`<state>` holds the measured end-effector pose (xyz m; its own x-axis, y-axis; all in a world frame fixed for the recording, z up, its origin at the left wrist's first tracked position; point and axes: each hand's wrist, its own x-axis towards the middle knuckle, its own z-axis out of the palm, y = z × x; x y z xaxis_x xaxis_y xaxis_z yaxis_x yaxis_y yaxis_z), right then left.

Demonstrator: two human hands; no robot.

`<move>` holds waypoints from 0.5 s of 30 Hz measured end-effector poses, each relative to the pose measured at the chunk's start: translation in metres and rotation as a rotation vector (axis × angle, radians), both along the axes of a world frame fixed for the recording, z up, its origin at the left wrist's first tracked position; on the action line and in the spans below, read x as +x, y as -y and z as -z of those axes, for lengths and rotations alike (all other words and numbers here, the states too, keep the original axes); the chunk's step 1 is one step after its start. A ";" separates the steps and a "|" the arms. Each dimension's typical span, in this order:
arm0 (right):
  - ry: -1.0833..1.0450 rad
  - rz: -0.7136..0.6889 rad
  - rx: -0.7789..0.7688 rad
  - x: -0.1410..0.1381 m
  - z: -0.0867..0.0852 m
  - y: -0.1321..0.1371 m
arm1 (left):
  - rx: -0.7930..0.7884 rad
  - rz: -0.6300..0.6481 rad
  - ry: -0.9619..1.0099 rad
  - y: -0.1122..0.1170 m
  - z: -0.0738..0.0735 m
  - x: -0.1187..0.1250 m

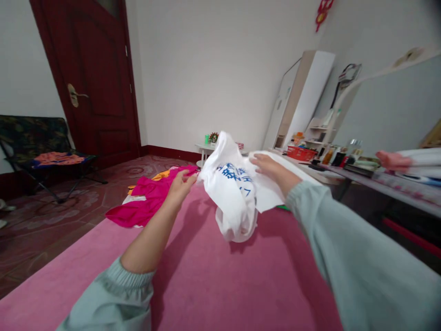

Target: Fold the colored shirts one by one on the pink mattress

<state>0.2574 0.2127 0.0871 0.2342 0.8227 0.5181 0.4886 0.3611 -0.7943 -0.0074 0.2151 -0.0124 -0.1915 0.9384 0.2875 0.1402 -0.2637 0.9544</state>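
A crumpled white shirt (229,195) with blue lettering hangs bunched in front of me, above a pink-covered surface. At its left edge, my left hand (182,186) is closed on the fabric with its fingertips. My right hand (270,169) grips the cloth at the upper right, palm turned down. A flap of the white fabric spreads out beneath and beyond the right hand. Folds hide the shirt's neck and sleeves, and a bit of green shows under its right side.
Bright pink clothing (151,200) lies heaped with yellow and white pieces at the surface's far left. On the right runs a dressing table (365,184) with bottles, a red basket (301,153) and a mirror (389,105). A folding chair (37,142) stands left, by a dark red door (93,78).
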 end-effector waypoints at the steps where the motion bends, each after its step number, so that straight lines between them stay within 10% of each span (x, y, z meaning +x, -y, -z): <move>1: 0.015 0.018 -0.013 0.002 0.023 0.001 | -0.066 0.019 -0.098 -0.010 0.016 0.000; 4: 0.047 0.044 -0.007 0.001 0.096 0.025 | -0.117 0.119 -0.191 -0.020 0.050 0.008; 8: 0.103 0.223 0.000 -0.001 0.162 0.066 | -0.198 0.309 -0.264 -0.003 0.056 0.024; 11: 0.273 0.329 -0.198 0.005 0.173 0.083 | -0.359 0.581 -0.462 0.014 0.049 0.032; 15: 0.478 0.101 -0.471 0.009 0.165 0.088 | -0.388 0.743 -0.722 0.027 0.050 0.041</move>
<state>0.2662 0.1243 -0.0777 0.1558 0.9721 0.1756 0.8382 -0.0361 -0.5442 0.0335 0.1882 -0.0624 0.5508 0.8011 -0.2342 0.6283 -0.2133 0.7481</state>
